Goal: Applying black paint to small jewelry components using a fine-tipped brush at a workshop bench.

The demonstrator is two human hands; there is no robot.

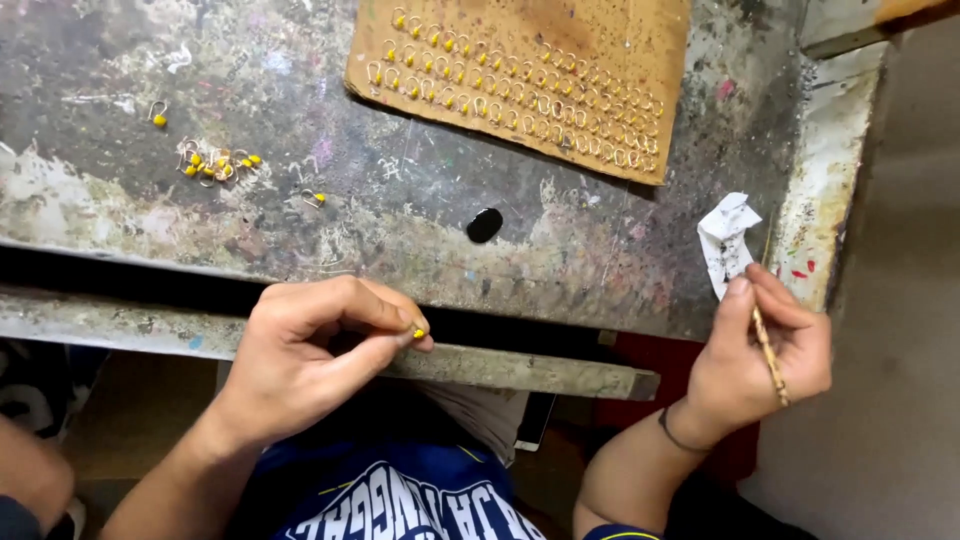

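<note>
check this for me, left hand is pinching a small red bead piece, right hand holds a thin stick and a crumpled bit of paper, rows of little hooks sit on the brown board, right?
Not quite: the head view shows the bead piece pinched in the left hand is yellow, not red. The rest stands: the right hand holds a thin stick and crumpled paper, and rows of hooks sit on the brown board.

Yellow-tipped wire hooks [520, 95] line a brown board [600, 40] on a grey, paint-mottled bench [400, 220].
</note>
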